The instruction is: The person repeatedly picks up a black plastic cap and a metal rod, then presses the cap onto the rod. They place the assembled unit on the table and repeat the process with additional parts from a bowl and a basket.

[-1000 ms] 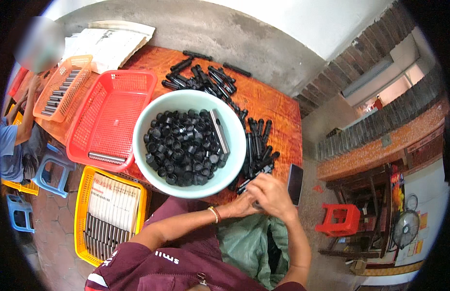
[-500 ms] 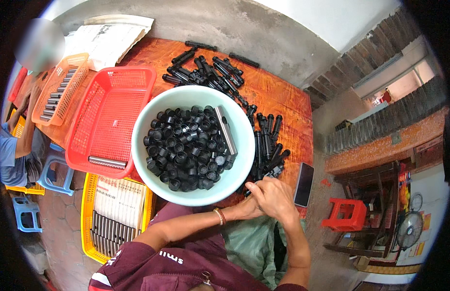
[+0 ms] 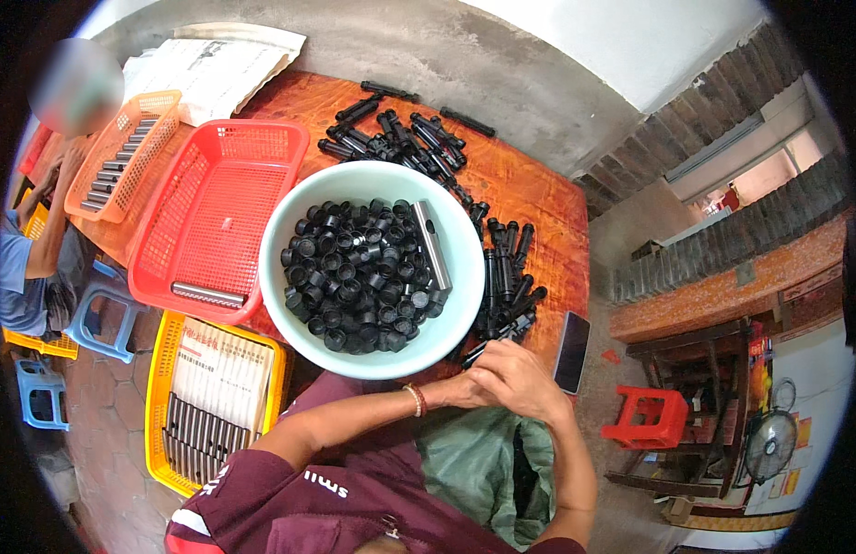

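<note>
My left hand [image 3: 463,391], with a beaded bracelet at the wrist, meets my right hand [image 3: 520,379] at the table's near edge. Both have their fingers curled in, the right partly over the left; whatever lies between them is hidden. Just beyond, a bunch of black rod-like parts [image 3: 504,277] lies beside a pale green basin [image 3: 274,319]. Small black caps [image 3: 349,268] fill much of the basin, and a slotted silver tube [image 3: 433,247] leans on them at its right side. A phone [image 3: 571,351] rests to the right of my right hand.
More black rods [image 3: 400,138] are piled behind the basin. Left of it stand a red basket [image 3: 216,185] holding one tube, an orange basket [image 3: 169,138] of tubes and a lower yellow basket [image 3: 156,434]. A co-worker [image 3: 31,268] sits far left. Green sacking [image 3: 474,462] hangs below my hands.
The view has shifted slightly. My right hand has closed further over the left, its thumb no longer sticking out. The basin and its contents look the same.
</note>
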`<state>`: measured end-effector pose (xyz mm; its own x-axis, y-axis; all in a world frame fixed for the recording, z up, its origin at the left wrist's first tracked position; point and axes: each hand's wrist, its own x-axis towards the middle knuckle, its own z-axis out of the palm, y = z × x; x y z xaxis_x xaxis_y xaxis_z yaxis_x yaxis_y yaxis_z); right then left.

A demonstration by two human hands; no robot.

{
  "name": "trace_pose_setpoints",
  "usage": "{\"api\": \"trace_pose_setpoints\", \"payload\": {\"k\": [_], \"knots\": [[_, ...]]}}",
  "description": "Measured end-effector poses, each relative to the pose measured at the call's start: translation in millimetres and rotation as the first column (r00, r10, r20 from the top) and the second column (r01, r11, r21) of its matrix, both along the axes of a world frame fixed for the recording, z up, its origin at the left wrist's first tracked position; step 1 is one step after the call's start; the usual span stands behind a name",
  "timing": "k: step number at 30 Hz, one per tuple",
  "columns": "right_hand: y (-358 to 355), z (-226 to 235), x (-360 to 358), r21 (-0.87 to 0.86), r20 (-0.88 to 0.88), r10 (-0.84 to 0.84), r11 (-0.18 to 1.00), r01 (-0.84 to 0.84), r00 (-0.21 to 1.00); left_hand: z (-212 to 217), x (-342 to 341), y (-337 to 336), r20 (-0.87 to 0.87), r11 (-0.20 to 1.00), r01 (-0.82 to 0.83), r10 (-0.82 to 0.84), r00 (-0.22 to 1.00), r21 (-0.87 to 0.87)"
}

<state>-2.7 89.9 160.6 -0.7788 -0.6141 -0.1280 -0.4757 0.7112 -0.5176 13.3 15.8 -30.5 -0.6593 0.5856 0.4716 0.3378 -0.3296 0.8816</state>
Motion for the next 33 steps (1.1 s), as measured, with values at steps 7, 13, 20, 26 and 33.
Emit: {"api": "trace_pose_setpoints", "payload": {"k": [7,13,20,26,33], "knots": [[-3,-9,6,0.060,-0.067,-0.103,0.992,0.107,0.992,33,-8,-8,-0.088,0.978,0.046,-0.065,0.994,-0.201],[-5,-16,12,-0.055,-0.082,-0.287,0.957,0.284,0.954,45,5,3,0.044,0.950,-0.276,0.285,0.958,-0.150],[-11,-10,17,-0.075,-0.016,-0.456,0.888,0.454,0.890,31,14,14,0.004,0.887,-0.457,0.458,0.889,-0.070],[-12,-18,21,-0.038,-0.177,-0.622,0.779,0.626,0.763,31,17,20,0.068,0.829,-0.558,0.559,0.826,-0.027],[-14,-22,40,-0.684,-0.084,-0.688,0.566,0.460,0.721,51,21,-10,-0.138,0.866,-0.481,0.464,0.875,-0.138]]}}
